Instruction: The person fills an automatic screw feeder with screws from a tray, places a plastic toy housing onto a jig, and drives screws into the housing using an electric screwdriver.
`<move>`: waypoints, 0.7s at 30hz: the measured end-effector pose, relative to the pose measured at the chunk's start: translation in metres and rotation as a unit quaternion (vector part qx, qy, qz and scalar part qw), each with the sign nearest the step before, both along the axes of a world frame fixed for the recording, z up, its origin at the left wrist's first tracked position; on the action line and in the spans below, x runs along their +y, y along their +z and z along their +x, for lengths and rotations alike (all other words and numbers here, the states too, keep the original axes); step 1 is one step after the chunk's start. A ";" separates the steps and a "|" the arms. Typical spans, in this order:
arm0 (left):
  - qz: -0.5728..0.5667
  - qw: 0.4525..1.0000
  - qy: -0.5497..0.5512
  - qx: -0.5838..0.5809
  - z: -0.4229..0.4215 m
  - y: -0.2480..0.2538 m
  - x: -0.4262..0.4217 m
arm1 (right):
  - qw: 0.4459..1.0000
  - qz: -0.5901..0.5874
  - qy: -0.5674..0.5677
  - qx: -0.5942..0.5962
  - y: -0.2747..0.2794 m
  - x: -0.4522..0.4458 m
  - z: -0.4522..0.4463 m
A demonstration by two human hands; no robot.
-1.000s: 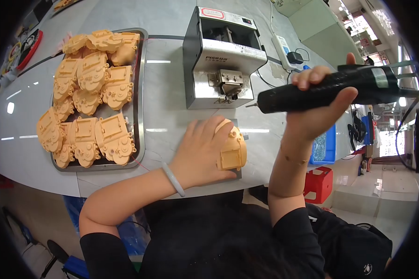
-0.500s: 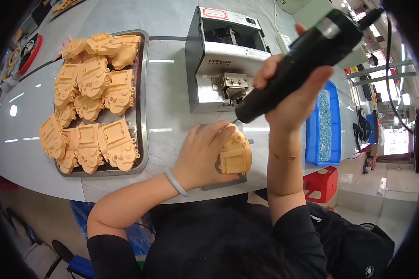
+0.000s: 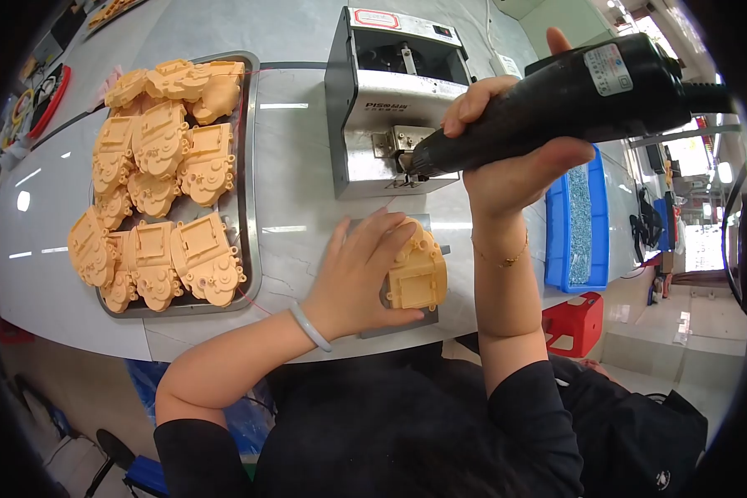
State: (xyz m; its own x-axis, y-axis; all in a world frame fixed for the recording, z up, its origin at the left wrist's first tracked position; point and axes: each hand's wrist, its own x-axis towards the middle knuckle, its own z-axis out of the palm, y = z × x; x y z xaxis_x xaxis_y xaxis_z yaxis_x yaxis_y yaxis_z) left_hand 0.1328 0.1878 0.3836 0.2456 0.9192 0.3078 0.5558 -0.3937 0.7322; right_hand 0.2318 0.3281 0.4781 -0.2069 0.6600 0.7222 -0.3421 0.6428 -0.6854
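My left hand (image 3: 361, 278) grips an orange-yellow plastic housing (image 3: 417, 278) from its left side, on a grey plate (image 3: 378, 332) near the table's front edge. The fingers lie over its upper left part and hide some of it. My right hand (image 3: 515, 158) is wrapped round a black power screwdriver (image 3: 548, 104). The tool's front end is at the metal feeder block of a grey and black machine (image 3: 382, 112), and its tip is hidden there. A cable leaves its rear end.
A metal tray (image 3: 253, 207) with several similar housings (image 3: 212, 249) stands on the left. At the right, a blue bin (image 3: 602, 232) holds small pieces, above a red stool (image 3: 579, 328). A dark bag (image 3: 639, 432) lies at the lower right.
The screwdriver swung from the right down towards the housing, then up and left to the machine's feeder block. My left hand has stayed on the housing.
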 end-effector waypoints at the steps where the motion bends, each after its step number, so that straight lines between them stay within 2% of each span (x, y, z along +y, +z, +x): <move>1: 0.001 1.000 0.000 -0.002 0.000 -0.001 0.000 | 1.000 0.001 0.006 -0.001 -0.002 0.000 -0.002; 4: 0.005 1.000 0.000 0.000 0.000 -0.002 -0.001 | 0.998 -0.045 -0.010 -0.050 -0.002 -0.005 -0.004; 6: 0.003 1.000 0.003 0.002 0.000 -0.002 0.000 | 0.980 -0.137 -0.051 -0.132 0.013 -0.016 0.002; 8: -0.003 1.000 0.002 0.002 0.000 -0.001 0.000 | 0.985 -0.146 -0.046 -0.080 0.015 -0.017 0.006; 14: -0.005 1.000 -0.002 0.002 0.000 -0.001 0.000 | 0.998 -0.056 -0.012 0.035 0.010 -0.008 0.001; 18: -0.017 1.000 -0.004 0.009 0.000 0.001 -0.001 | 0.998 -0.023 -0.045 -0.039 0.005 -0.003 -0.002; 21: -0.013 1.000 -0.003 0.006 0.000 0.002 0.001 | 0.994 -0.063 -0.059 -0.073 0.005 -0.004 -0.006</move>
